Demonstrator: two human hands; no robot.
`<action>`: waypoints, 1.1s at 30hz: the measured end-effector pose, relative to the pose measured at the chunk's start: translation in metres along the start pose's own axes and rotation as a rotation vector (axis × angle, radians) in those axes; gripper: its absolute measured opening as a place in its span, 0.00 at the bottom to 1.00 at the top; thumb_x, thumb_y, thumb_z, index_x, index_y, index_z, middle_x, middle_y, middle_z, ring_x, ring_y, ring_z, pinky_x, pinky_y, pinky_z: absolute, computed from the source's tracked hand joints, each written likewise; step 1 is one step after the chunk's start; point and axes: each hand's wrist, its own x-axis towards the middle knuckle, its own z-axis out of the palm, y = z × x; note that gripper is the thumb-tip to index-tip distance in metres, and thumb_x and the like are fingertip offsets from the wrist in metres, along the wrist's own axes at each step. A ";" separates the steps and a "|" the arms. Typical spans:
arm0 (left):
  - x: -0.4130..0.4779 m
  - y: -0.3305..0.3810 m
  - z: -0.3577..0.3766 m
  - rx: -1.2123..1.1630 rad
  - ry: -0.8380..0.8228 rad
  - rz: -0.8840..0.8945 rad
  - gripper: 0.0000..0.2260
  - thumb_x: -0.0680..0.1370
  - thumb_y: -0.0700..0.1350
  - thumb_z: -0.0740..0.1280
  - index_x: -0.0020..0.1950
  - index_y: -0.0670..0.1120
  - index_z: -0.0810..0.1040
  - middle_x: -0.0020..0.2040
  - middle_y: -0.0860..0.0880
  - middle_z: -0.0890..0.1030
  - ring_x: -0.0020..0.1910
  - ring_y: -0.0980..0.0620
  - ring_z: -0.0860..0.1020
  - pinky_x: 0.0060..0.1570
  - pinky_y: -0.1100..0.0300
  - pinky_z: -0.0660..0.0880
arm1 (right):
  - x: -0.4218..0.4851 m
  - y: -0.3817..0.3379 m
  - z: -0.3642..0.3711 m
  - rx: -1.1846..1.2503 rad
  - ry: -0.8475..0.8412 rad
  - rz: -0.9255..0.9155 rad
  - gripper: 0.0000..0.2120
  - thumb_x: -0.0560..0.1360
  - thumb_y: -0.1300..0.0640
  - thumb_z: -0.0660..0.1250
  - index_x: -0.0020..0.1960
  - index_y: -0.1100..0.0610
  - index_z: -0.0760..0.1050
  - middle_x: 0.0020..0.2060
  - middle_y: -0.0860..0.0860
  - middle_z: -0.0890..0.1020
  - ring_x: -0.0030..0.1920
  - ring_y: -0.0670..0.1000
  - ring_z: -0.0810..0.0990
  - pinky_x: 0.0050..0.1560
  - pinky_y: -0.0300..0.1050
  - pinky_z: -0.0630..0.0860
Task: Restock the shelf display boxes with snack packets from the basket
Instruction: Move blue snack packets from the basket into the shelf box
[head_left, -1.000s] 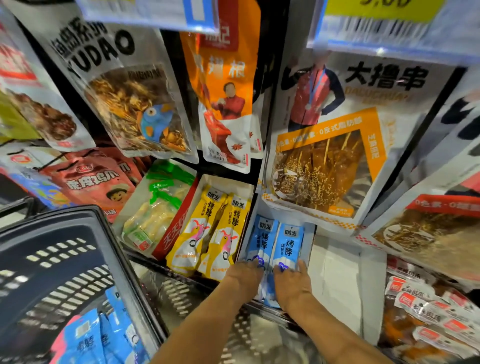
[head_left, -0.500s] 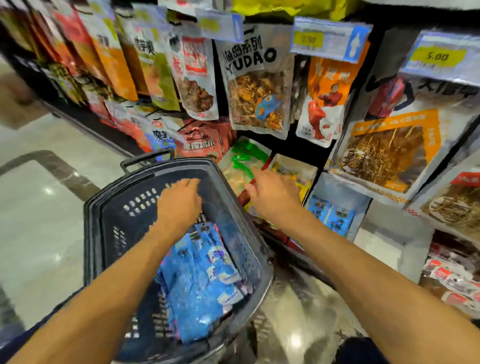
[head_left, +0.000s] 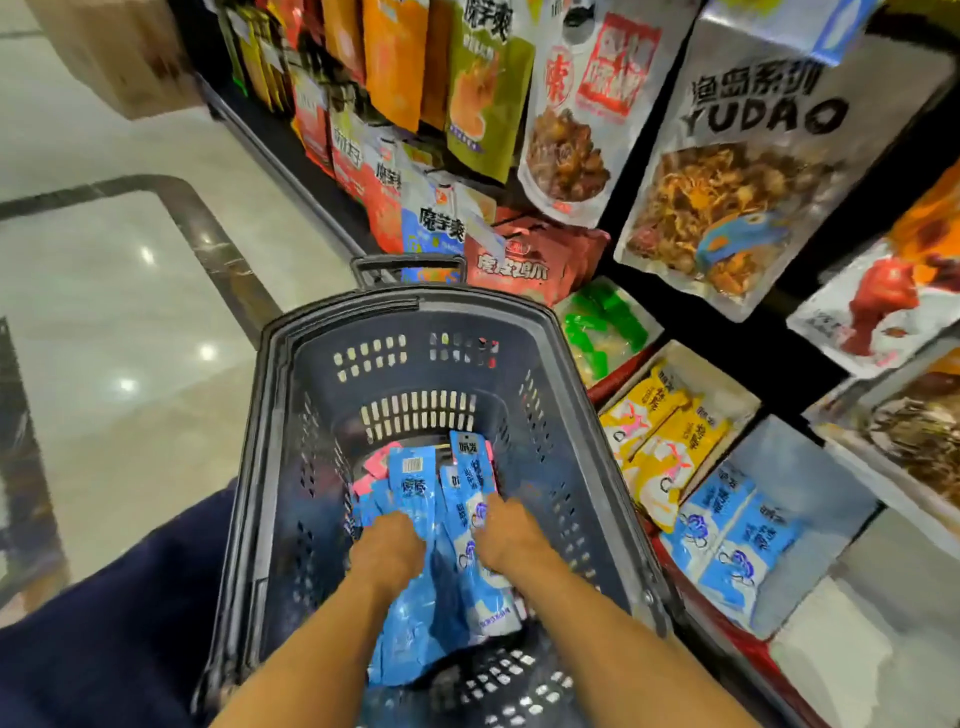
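1. Head view: my left hand (head_left: 387, 545) and right hand (head_left: 506, 535) lie on blue snack packets (head_left: 415, 483) in the navy basket (head_left: 415, 364); fingers buried, grip unclear.
2. "YUDAO" bag (head_left: 753, 182) hangs right; blue display box (head_left: 815, 493) beside the rim has room.

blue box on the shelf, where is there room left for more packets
Bare room in the blue box lies right of its blue packets, up to the right wall. The yellow box beside it is mostly filled.
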 end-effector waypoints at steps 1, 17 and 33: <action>0.008 0.003 0.006 -0.043 -0.017 -0.037 0.14 0.77 0.48 0.62 0.59 0.42 0.75 0.59 0.43 0.80 0.56 0.42 0.79 0.52 0.52 0.76 | 0.010 0.004 0.008 -0.004 -0.023 0.025 0.23 0.80 0.52 0.60 0.72 0.59 0.63 0.66 0.61 0.71 0.64 0.62 0.73 0.62 0.53 0.73; 0.066 0.008 0.056 -0.061 0.058 -0.053 0.38 0.76 0.52 0.69 0.77 0.40 0.52 0.73 0.42 0.59 0.71 0.40 0.61 0.69 0.52 0.64 | 0.108 0.024 0.089 0.203 0.045 0.167 0.23 0.79 0.53 0.62 0.72 0.50 0.60 0.62 0.61 0.72 0.59 0.62 0.75 0.57 0.51 0.72; 0.058 -0.028 0.048 -0.688 0.174 -0.449 0.28 0.76 0.47 0.70 0.73 0.55 0.63 0.60 0.44 0.79 0.56 0.41 0.78 0.53 0.53 0.74 | 0.102 0.027 0.085 0.572 -0.029 0.451 0.31 0.68 0.59 0.76 0.66 0.62 0.65 0.60 0.59 0.77 0.59 0.60 0.78 0.56 0.49 0.77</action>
